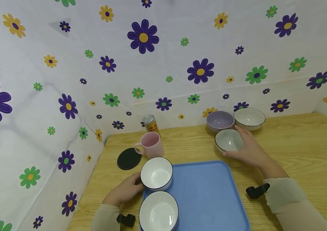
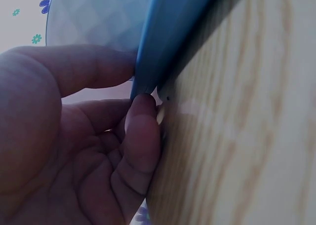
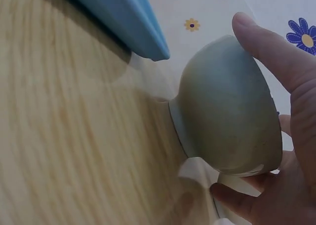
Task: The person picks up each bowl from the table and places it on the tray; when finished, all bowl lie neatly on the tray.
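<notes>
My right hand (image 1: 251, 149) holds a small pale grey-green bowl (image 1: 227, 141) with a dark rim, thumb on the near side and fingers round the far side. In the right wrist view, this bowl (image 3: 224, 106) stands upright with its foot at the wooden table. At the left edge of the blue tray (image 1: 207, 195), my left hand (image 1: 124, 190) pinches the tray's rim (image 2: 160, 37), thumb above and fingers curled beneath. Two white bowls with dark rims, a far one (image 1: 156, 175) and a near one (image 1: 158, 211), stand along the tray's left side.
Behind the held bowl stand a purple bowl (image 1: 220, 121) and a white bowl (image 1: 249, 118), close together near the wall. Beyond the tray's far left corner are a pink mug (image 1: 154, 147), a drink can (image 1: 151, 123) and a black round coaster (image 1: 128, 159). Flowered cloth surrounds the table.
</notes>
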Action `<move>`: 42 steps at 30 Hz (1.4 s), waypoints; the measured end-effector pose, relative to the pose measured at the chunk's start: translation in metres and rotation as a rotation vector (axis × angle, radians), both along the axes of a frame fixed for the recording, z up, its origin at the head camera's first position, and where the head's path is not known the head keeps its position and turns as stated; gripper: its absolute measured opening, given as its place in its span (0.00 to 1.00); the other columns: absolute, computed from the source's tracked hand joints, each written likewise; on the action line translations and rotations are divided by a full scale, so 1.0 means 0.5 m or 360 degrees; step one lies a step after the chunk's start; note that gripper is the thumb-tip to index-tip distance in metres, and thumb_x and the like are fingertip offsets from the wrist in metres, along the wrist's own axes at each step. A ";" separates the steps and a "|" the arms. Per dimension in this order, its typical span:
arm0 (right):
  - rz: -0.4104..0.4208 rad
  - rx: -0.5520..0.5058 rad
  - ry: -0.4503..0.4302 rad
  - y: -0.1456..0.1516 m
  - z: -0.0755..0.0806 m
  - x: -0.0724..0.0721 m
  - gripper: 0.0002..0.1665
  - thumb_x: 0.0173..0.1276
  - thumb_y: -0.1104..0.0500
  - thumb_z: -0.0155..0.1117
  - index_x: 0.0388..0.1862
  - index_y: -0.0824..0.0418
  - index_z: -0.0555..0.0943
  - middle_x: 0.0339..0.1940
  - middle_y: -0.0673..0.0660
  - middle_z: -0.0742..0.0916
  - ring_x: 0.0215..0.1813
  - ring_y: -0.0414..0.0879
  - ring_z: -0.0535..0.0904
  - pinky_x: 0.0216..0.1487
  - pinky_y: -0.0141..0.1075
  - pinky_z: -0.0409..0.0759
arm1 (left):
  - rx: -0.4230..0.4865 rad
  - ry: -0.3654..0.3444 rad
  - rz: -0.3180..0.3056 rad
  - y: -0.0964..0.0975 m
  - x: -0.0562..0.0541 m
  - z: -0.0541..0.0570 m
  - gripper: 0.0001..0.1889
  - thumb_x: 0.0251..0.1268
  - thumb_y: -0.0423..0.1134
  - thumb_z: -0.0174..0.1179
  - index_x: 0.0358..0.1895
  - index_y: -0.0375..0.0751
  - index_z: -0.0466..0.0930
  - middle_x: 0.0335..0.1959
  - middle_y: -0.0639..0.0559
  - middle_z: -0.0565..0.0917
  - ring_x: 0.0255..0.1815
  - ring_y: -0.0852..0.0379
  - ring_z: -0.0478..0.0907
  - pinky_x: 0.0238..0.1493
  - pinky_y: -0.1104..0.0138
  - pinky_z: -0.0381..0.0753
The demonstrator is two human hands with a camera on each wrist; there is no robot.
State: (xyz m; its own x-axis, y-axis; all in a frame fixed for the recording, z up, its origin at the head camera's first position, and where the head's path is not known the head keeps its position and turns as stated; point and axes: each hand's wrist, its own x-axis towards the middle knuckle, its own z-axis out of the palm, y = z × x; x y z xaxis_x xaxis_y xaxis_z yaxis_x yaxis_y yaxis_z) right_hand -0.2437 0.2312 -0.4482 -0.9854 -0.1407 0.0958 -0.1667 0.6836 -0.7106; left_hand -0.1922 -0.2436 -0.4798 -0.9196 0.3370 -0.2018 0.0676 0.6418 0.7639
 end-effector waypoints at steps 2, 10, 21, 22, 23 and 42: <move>0.0007 -0.0017 -0.0014 0.000 -0.004 -0.001 0.75 0.53 0.40 0.80 0.83 0.64 0.41 0.78 0.77 0.51 0.74 0.77 0.53 0.64 0.75 0.59 | -0.0002 0.0008 -0.0002 0.001 0.000 0.001 0.24 0.72 0.45 0.60 0.66 0.36 0.75 0.67 0.40 0.76 0.72 0.37 0.67 0.72 0.40 0.60; 0.0044 -0.0057 -0.0048 0.006 -0.021 -0.009 0.76 0.53 0.42 0.81 0.82 0.66 0.40 0.78 0.77 0.51 0.74 0.76 0.53 0.66 0.74 0.59 | -0.0012 -0.0018 -0.0002 0.000 0.000 0.003 0.24 0.73 0.44 0.60 0.67 0.38 0.74 0.68 0.41 0.75 0.71 0.39 0.67 0.72 0.39 0.60; 0.0033 -0.0107 0.0016 0.008 -0.029 -0.012 0.76 0.52 0.42 0.82 0.82 0.67 0.40 0.77 0.76 0.55 0.74 0.73 0.55 0.66 0.73 0.60 | 0.0001 -0.0027 -0.0012 -0.003 -0.002 -0.003 0.25 0.73 0.45 0.60 0.68 0.38 0.73 0.68 0.41 0.75 0.71 0.40 0.67 0.72 0.40 0.61; 0.0031 -0.0111 0.0021 0.008 -0.029 -0.012 0.77 0.52 0.42 0.82 0.82 0.66 0.39 0.77 0.76 0.55 0.74 0.73 0.55 0.66 0.73 0.59 | 0.0001 -0.0023 -0.0009 -0.003 -0.003 -0.003 0.25 0.73 0.45 0.60 0.68 0.38 0.73 0.68 0.41 0.75 0.72 0.39 0.67 0.72 0.40 0.61; 0.0030 -0.0114 0.0025 0.008 -0.029 -0.013 0.77 0.52 0.42 0.82 0.82 0.66 0.39 0.78 0.76 0.54 0.74 0.74 0.54 0.66 0.73 0.59 | 0.0000 -0.0020 -0.0009 -0.004 -0.003 -0.004 0.25 0.73 0.45 0.60 0.68 0.38 0.73 0.68 0.41 0.74 0.72 0.39 0.66 0.72 0.39 0.60; -0.0021 -0.0163 0.0165 -0.004 -0.024 -0.011 0.78 0.51 0.40 0.82 0.82 0.66 0.40 0.80 0.74 0.53 0.76 0.74 0.53 0.66 0.75 0.57 | 0.0003 -0.0024 0.0010 0.000 -0.004 0.001 0.26 0.73 0.45 0.60 0.68 0.35 0.73 0.69 0.39 0.74 0.74 0.37 0.65 0.73 0.39 0.59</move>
